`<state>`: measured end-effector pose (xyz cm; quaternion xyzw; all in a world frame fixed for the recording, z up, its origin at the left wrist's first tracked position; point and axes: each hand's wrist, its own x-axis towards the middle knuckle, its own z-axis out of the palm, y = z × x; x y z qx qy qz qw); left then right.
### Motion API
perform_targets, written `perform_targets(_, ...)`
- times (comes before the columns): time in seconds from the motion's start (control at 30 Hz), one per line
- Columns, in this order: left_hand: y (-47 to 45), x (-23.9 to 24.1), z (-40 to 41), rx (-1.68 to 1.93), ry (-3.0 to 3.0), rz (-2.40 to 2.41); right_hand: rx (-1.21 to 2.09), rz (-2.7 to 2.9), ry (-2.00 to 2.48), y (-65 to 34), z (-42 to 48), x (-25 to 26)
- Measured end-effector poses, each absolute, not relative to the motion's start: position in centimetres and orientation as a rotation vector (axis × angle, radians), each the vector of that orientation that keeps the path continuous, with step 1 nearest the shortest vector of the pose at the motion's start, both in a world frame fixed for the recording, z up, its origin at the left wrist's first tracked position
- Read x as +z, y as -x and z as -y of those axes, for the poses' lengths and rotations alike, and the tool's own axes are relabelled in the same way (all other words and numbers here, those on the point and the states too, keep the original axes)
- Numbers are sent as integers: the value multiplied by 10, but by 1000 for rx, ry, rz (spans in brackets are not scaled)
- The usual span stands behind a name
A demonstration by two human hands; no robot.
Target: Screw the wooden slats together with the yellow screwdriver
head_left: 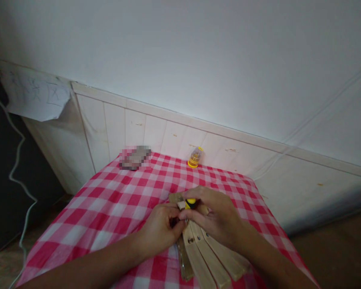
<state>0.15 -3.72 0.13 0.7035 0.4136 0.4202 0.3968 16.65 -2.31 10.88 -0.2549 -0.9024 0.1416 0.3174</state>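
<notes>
My right hand (218, 214) is closed around a small screwdriver (190, 203) with a yellow and black handle, above several pale wooden slats (204, 253). Close against it, my left hand (161, 226) has thumb and fingers pinched together at the upper ends of the slats; what they hold is hidden. Screws or bolts show in holes across the slats, which fan out towards me. Beneath them on the left lies a strip in clear plastic wrapping (185, 263).
A red and white checked cloth (132, 200) covers the table. At the back stand a clear and yellow bit case (195, 157) and a blurred-out flat object (135, 157), near the white panelled wall (156, 132). A white cable (16, 176) hangs at the left.
</notes>
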Motion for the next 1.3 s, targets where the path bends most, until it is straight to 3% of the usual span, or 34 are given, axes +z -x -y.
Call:
perform_targets(0.23,-1,4,37,1040,-1775,-1078,311,2382,701,-171,36,127)
perform_targets(0.67,-1,2,38,997,-1895,-1123,120,2247,829,-168,24,110)
perform_targets(1.07,0,3,38,1024,-1922,-1128,404,1926,952,-173,36,82)
perform_targets(1.3,1,8,38,992,-1932,-1145,249,1984,884,-169,42,89)
